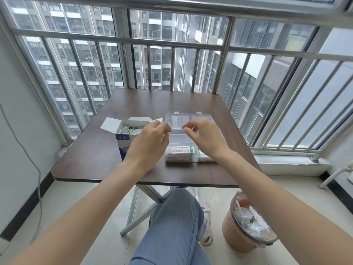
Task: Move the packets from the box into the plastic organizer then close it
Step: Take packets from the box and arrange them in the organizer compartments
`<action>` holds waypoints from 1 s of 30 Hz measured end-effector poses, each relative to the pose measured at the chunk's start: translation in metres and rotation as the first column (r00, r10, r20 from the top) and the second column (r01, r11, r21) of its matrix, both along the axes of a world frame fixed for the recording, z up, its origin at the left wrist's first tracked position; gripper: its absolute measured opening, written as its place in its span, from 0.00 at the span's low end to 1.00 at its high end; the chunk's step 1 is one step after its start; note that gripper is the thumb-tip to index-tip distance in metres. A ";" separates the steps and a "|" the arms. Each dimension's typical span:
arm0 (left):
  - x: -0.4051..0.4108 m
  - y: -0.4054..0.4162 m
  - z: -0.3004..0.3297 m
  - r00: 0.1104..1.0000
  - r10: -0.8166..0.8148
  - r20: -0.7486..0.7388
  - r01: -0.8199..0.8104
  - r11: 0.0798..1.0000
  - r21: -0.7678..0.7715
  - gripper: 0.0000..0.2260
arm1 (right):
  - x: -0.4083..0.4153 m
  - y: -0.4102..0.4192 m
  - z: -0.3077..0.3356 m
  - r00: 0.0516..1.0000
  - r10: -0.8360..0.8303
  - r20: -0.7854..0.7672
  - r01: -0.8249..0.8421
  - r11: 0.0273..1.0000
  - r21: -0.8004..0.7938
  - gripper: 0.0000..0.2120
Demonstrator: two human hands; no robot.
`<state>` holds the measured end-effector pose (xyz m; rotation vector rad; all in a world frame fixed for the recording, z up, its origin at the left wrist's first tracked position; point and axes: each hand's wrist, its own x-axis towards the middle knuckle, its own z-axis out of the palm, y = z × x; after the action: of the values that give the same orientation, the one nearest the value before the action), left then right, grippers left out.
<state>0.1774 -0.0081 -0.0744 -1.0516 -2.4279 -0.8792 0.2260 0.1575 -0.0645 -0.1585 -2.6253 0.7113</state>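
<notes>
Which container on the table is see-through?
The plastic organizer on the right, lid open, a packet visible through its wall. The cardboard box on the left is opaque white and blue.

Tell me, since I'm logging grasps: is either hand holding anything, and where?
Neither the left hand nor the right hand visibly holds anything; both hover, fingers loosely curled, over the organizer.

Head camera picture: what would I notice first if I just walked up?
Two hands, left hand and right hand, hover over a brown table. Under them sit an open box full of packets on the left and a clear plastic organizer, lid up, on the right. Tall buildings fill the window behind.
</notes>
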 end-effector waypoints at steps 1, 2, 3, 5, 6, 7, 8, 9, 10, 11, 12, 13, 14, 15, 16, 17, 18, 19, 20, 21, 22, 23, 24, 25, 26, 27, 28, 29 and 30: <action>-0.003 -0.007 0.002 0.999 0.027 -0.034 -0.026 0.999 0.022 0.08 | -0.002 -0.005 0.002 0.999 0.036 -0.023 -0.036 0.999 0.008 0.09; -0.008 -0.017 0.004 0.996 0.063 -0.057 -0.062 0.998 0.019 0.10 | -0.006 -0.012 0.004 0.996 0.082 -0.026 -0.081 0.996 0.032 0.10; -0.015 -0.026 0.006 0.992 0.102 -0.068 -0.102 0.995 -0.004 0.12 | -0.009 -0.019 0.006 0.992 0.128 -0.006 -0.128 0.990 0.064 0.11; -0.033 -0.045 0.009 0.987 0.153 -0.047 -0.158 0.982 -0.102 0.21 | -0.017 -0.034 0.010 0.978 0.193 0.075 -0.202 0.970 0.134 0.15; -0.044 -0.054 0.010 0.987 0.158 -0.016 -0.158 0.970 -0.186 0.27 | -0.022 -0.040 0.011 0.971 0.207 0.118 -0.224 0.962 0.157 0.16; -0.054 -0.061 0.010 0.988 0.155 0.023 -0.142 0.946 -0.292 0.33 | -0.027 -0.045 0.011 0.965 0.212 0.155 -0.237 0.957 0.169 0.17; -0.063 -0.067 0.011 0.986 0.153 0.064 -0.114 0.905 -0.410 0.38 | -0.032 -0.050 0.012 0.961 0.210 0.181 -0.241 0.955 0.171 0.16; -0.071 -0.070 0.011 0.983 0.152 0.103 -0.079 0.856 -0.511 0.42 | -0.038 -0.054 0.012 0.959 0.204 0.199 -0.238 0.957 0.168 0.16; -0.077 -0.073 0.011 0.979 0.150 0.136 -0.045 0.816 -0.576 0.44 | -0.043 -0.057 0.012 0.958 0.191 0.212 -0.227 0.961 0.160 0.15; -0.082 -0.074 0.011 0.976 0.147 0.163 -0.019 0.795 -0.606 0.44 | -0.047 -0.059 0.012 0.960 0.174 0.220 -0.209 0.966 0.150 0.15; -0.085 -0.074 0.012 0.974 0.141 0.176 -0.005 0.792 -0.610 0.44 | -0.051 -0.061 0.012 0.962 0.157 0.223 -0.191 0.972 0.140 0.14; -0.086 -0.075 0.013 0.976 0.133 0.175 -0.003 0.803 -0.596 0.42 | -0.054 -0.062 0.013 0.963 0.149 0.224 -0.181 0.974 0.133 0.13; -0.087 -0.076 0.015 0.980 0.121 0.160 -0.008 0.820 -0.573 0.41 | -0.056 -0.064 0.014 0.963 0.146 0.225 -0.179 0.975 0.134 0.12; -0.086 -0.079 0.016 0.985 0.107 0.136 -0.015 0.836 -0.548 0.40 | -0.059 -0.067 0.016 0.964 0.151 0.220 -0.185 0.972 0.143 0.11; -0.084 -0.081 0.017 0.990 0.087 0.110 -0.016 0.850 -0.526 0.38 | -0.060 -0.067 0.018 0.965 0.157 0.210 -0.191 0.970 0.153 0.10; -0.083 -0.083 0.016 0.993 0.070 0.093 -0.014 0.866 -0.501 0.37 | -0.062 -0.069 0.021 0.966 0.170 0.196 -0.202 0.966 0.160 0.08; -0.081 -0.084 0.014 0.995 0.060 0.082 -0.015 0.882 -0.471 0.36 | -0.063 -0.070 0.023 0.966 0.184 0.184 -0.215 0.963 0.163 0.07; -0.079 -0.086 0.012 0.996 0.056 0.073 -0.019 0.898 -0.439 0.36 | -0.064 -0.073 0.026 0.963 0.202 0.181 -0.233 0.957 0.175 0.06; -0.076 -0.087 0.009 0.997 0.054 0.063 -0.023 0.911 -0.411 0.35 | -0.065 -0.075 0.027 0.957 0.218 0.190 -0.256 0.944 0.207 0.05; -0.073 -0.089 0.007 0.998 0.049 0.046 -0.028 0.922 -0.386 0.35 | -0.065 -0.078 0.029 0.951 0.230 0.205 -0.279 0.925 0.258 0.05; -0.071 -0.090 0.004 0.999 0.044 0.027 -0.031 0.932 -0.362 0.34 | -0.065 -0.081 0.029 0.948 0.231 0.219 -0.293 0.902 0.317 0.06; -0.068 -0.091 0.002 0.999 0.040 0.008 -0.035 0.941 -0.338 0.33 | -0.065 -0.084 0.030 0.950 0.225 0.215 -0.293 0.881 0.372 0.06; -0.064 -0.092 0.000 0.999 0.037 -0.008 -0.038 0.949 -0.314 0.33 | -0.064 -0.087 0.030 0.956 0.217 0.199 -0.283 0.864 0.417 0.07; -0.061 -0.094 -0.002 0.999 0.038 -0.025 -0.043 0.957 -0.288 0.32 | -0.063 -0.090 0.030 0.963 0.211 0.169 -0.266 0.852 0.451 0.07; -0.057 -0.095 -0.003 0.999 0.041 -0.036 -0.049 0.964 -0.261 0.32 | -0.061 -0.093 0.029 0.970 0.203 0.136 -0.243 0.843 0.480 0.08; -0.054 -0.096 -0.004 0.998 0.044 -0.039 -0.052 0.971 -0.235 0.31 | -0.059 -0.094 0.028 0.975 0.200 0.099 -0.222 0.835 0.503 0.08; -0.051 -0.097 -0.004 0.998 0.045 -0.040 -0.053 0.976 -0.211 0.31 | -0.056 -0.096 0.027 0.977 0.205 0.053 -0.203 0.830 0.520 0.07; -0.048 -0.098 -0.005 0.998 0.046 -0.039 -0.052 0.979 -0.195 0.31 | -0.055 -0.097 0.025 0.977 0.213 0.018 -0.189 0.825 0.532 0.05; -0.046 -0.099 -0.006 0.998 0.045 -0.038 -0.051 0.981 -0.185 0.31 | -0.053 -0.098 0.024 0.977 0.215 0.005 -0.183 0.820 0.542 0.03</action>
<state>0.1312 -0.1073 -0.0808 -1.0571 -2.5341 -0.6229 0.1733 0.0598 -0.0410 0.3038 -2.6942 0.0045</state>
